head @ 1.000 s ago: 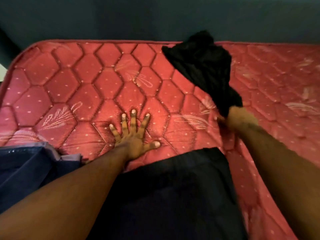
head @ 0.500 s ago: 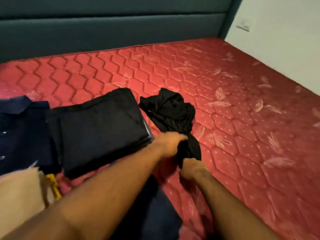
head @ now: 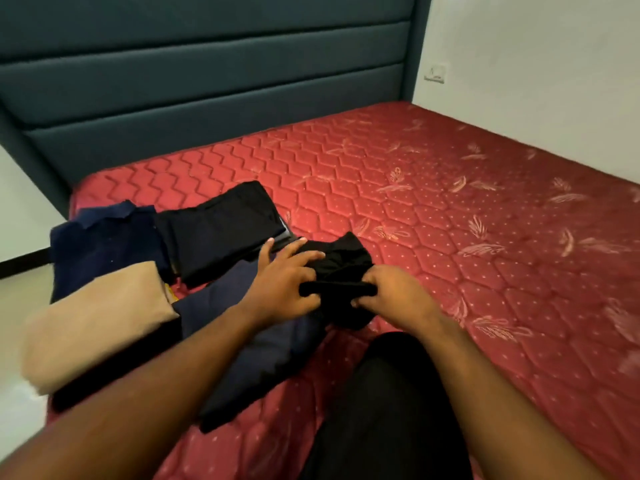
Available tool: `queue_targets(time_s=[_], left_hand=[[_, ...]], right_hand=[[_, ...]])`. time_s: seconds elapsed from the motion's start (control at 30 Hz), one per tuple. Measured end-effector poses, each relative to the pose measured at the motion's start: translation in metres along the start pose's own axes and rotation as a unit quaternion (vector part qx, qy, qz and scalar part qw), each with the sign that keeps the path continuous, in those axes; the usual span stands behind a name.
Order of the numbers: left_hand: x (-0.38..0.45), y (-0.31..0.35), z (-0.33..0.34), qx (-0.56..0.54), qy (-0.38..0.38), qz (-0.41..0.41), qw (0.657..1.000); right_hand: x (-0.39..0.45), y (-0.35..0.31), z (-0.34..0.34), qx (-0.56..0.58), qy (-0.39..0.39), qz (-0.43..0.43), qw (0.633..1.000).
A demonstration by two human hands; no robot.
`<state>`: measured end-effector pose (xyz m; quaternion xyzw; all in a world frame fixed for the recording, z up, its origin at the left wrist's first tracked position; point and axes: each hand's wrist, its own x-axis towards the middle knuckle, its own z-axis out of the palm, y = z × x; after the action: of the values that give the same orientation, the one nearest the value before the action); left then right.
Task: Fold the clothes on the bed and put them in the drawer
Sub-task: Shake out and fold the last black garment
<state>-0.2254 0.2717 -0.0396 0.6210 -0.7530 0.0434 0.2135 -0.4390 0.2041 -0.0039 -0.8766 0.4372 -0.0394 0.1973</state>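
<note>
Pinching the rolled near edge of a crumpled black garment point(head: 341, 271) between them, the left hand point(head: 282, 287) and right hand point(head: 394, 294) are holding it bunched on the red mattress point(head: 485, 237), just beside the folded black clothes point(head: 221, 233). Being limp and twisted, it is likely folding unevenly, and the left hand, working so near, is risking nudging that finished stack askew.

dim, even indoor light | soft focus | wide-angle edge bending | no glare
</note>
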Motion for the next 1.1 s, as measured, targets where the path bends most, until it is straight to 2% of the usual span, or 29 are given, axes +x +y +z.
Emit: queue_targets(time_s=[0.07,0.13,0.23,0.3,0.43,0.5,0.57,0.63,0.7,0.77,0.87,0.9,0.93,1.03,1.1], left_hand=[[0.003,0.005,-0.037,-0.167,-0.021,-0.018,0.986],[0.007,0.019,-0.077,-0.302,-0.043,-0.025,0.952],[0.025,0.033,-0.126,-0.405,-0.099,-0.04,0.908],[0.036,0.034,-0.148,-0.409,-0.155,-0.051,0.898],[0.058,0.028,-0.172,-0.384,-0.256,-0.102,0.881],[0.068,0.022,-0.177,-0.29,-0.32,-0.146,0.89],[0.072,0.007,-0.177,-0.19,-0.346,-0.17,0.903],[0.072,-0.013,-0.179,-0.161,-0.301,-0.152,0.927],[0.068,-0.025,-0.183,-0.231,-0.21,-0.143,0.939],[0.066,-0.025,-0.185,-0.351,-0.151,-0.121,0.916],[0.062,0.002,-0.17,-0.507,-0.061,-0.091,0.855],[0.06,0.013,-0.159,-0.534,-0.029,-0.085,0.841],[0.057,0.027,-0.15,-0.533,0.001,-0.08,0.843],[0.054,0.044,-0.115,-0.398,0.029,-0.104,0.911],[0.056,0.044,-0.101,-0.281,-0.008,-0.158,0.947]], right_hand=[[-0.001,-0.005,-0.042,-0.023,0.005,-0.03,0.999],[0.004,-0.019,-0.081,-0.077,0.059,-0.081,0.992],[0.022,-0.049,-0.138,-0.258,0.167,-0.154,0.939],[0.033,-0.072,-0.178,-0.342,0.216,-0.167,0.899],[0.046,-0.112,-0.233,-0.44,0.261,-0.188,0.838],[0.05,-0.129,-0.254,-0.473,0.285,-0.186,0.813],[0.053,-0.137,-0.276,-0.495,0.3,-0.17,0.797],[0.056,-0.138,-0.301,-0.507,0.311,-0.143,0.791],[0.056,-0.138,-0.322,-0.513,0.31,-0.125,0.79],[0.056,-0.138,-0.334,-0.515,0.309,-0.127,0.79],[0.058,-0.147,-0.337,-0.525,0.327,-0.138,0.774],[0.057,-0.15,-0.34,-0.526,0.335,-0.138,0.769],[0.057,-0.153,-0.342,-0.528,0.34,-0.139,0.766],[0.056,-0.162,-0.347,-0.537,0.341,-0.125,0.762],[0.053,-0.169,-0.347,-0.53,0.334,-0.114,0.771]])
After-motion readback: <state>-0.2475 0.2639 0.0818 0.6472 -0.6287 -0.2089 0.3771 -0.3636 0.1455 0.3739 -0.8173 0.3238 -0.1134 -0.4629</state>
